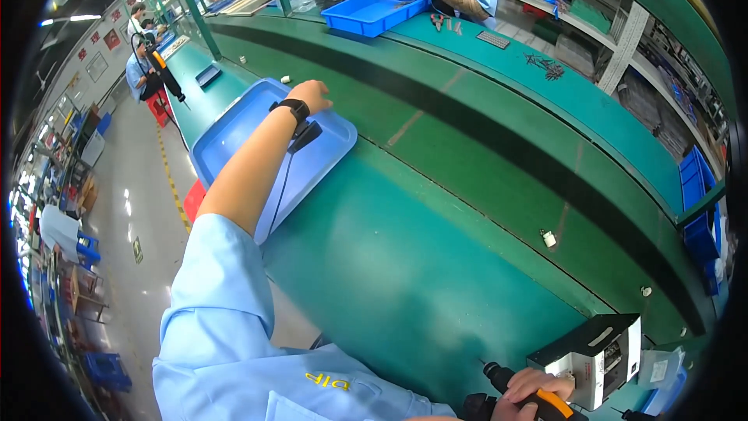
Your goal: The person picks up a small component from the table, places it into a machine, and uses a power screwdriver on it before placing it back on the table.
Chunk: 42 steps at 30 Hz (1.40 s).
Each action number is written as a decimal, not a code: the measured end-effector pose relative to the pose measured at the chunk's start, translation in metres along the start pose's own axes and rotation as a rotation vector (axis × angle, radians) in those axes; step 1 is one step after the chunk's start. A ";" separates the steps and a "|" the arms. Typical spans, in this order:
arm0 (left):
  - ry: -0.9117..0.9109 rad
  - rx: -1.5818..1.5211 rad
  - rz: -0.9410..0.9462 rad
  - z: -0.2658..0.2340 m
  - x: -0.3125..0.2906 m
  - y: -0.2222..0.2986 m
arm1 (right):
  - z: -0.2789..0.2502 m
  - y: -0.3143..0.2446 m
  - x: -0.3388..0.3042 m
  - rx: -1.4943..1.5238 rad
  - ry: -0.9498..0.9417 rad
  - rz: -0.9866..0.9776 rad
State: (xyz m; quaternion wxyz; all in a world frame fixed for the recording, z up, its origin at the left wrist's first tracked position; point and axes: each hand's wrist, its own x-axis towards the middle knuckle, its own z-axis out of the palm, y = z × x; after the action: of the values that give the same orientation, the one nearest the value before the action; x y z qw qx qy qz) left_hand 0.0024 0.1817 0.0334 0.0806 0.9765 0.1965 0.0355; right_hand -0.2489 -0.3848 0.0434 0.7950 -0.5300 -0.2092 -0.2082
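Electric screwdriver, black with an orange band, held in our right hand at the near right of the bench.

Its slim bit points left, and our fingers wrap its body just beside an open-sided black-and-silver metal box. Our left hand reaches to the far left, over the far side of a shallow, glossy blue tray with a raised rim; its fingers are bent, and we cannot tell whether they grip anything. Between tray and screwdriver we have a broad stretch of smooth green benchtop. A long seam bounds it on the far side, along the green belt; the metal box limits our room at right.
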 end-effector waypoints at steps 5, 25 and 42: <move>-0.003 0.134 -0.053 0.003 0.023 -0.003 | 0.012 0.022 0.013 0.011 0.008 0.008; 0.070 0.325 -0.248 0.052 0.157 -0.120 | -0.007 0.076 0.034 -0.066 -0.038 -0.007; -0.301 0.316 -0.069 0.052 0.167 -0.117 | 0.016 0.111 0.021 0.004 0.061 0.001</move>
State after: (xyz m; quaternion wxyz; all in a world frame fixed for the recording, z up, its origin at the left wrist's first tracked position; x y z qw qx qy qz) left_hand 0.1175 0.3460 -0.0320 -0.0440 0.9640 0.2188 -0.1448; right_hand -0.1720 -0.3327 -0.0235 0.8022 -0.5217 -0.1852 -0.2235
